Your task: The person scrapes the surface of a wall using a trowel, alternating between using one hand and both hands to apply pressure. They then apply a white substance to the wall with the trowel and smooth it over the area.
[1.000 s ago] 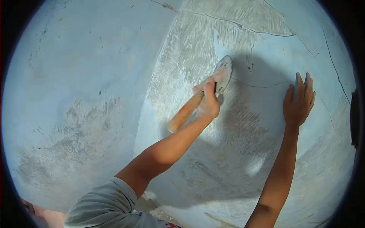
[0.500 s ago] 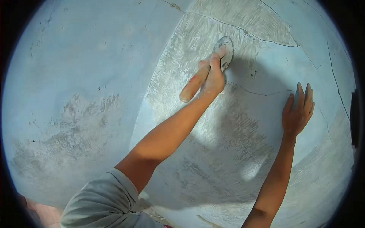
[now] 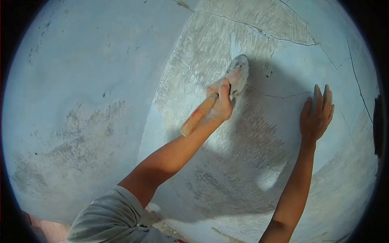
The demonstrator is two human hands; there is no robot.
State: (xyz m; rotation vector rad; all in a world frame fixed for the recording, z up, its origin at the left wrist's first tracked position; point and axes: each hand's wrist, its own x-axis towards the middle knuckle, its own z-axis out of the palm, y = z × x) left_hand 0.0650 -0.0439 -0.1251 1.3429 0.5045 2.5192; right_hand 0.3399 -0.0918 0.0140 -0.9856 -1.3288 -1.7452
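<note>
My left hand [image 3: 222,99] is closed around the neck of a trowel, its fingers reaching onto the back of the blade. The trowel [image 3: 242,67] has a rounded grey metal blade lying against the wall, and its worn wooden handle slants down to the left over my wrist. Above the blade a narrow pale blue streak [image 3: 234,43] runs through the rough, ridged grey-white patch [image 3: 194,52]. Off to the right, my right hand [image 3: 316,117] rests on the wall with fingers stretched upward, holding nothing. The wall under its palm is hidden.
The pale blue wall [image 3: 89,48] fills most of the view. A long crack [image 3: 259,30] crosses its upper part, and another crack [image 3: 356,81] runs down at the right. Scraped grey areas [image 3: 81,133] show at the left and below. A dark object [image 3: 379,125] stands at the right edge.
My left hand and the trowel have moved down and slightly left along the wall. A pale blue streak now shows above the blade. My right hand has stayed nearly in place.
</note>
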